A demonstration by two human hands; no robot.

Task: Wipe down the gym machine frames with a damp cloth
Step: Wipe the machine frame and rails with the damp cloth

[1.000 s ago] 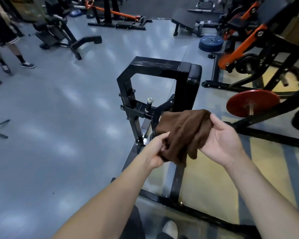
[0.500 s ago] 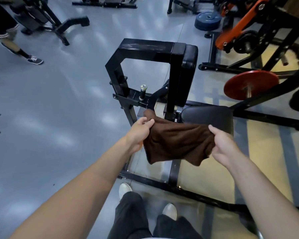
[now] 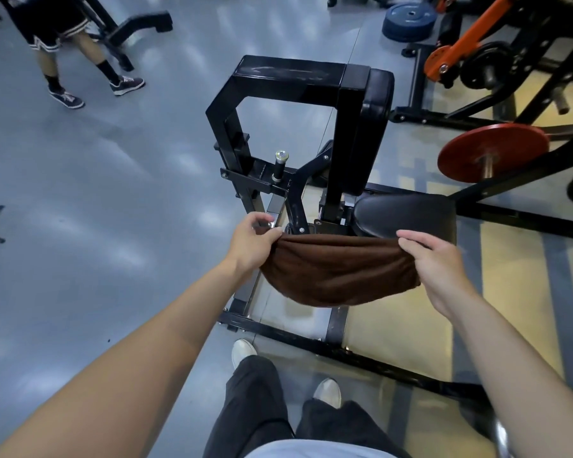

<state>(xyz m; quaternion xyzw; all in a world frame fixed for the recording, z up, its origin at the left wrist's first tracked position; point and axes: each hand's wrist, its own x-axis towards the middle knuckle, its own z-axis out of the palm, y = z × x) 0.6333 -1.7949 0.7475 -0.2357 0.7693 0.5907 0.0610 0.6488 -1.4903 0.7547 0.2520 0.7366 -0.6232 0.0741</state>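
Currently the brown cloth [image 3: 338, 269] is held stretched above the black machine frame [image 3: 288, 81], pinched by left hand [image 3: 250, 244] and right hand [image 3: 439, 262]; sagging slack could be snagged on the bolts.

Landmark: machine frame [image 3: 311, 77], centre.
- Cloth [image 3: 338, 269]: before the frame, stretched between left hand [image 3: 250, 241] and right hand [image 3: 439, 266].
- Seat pad [image 3: 407, 213]: right of the frame's upright, behind the cloth.
- Peg [image 3: 280, 163]: inside the frame's arch.
- Weight plate [image 3: 492, 152]: right of the frame.
- Stacked plates [image 3: 409, 21]: behind, right.
- Bystander's shoes [image 3: 95, 90]: left, behind.
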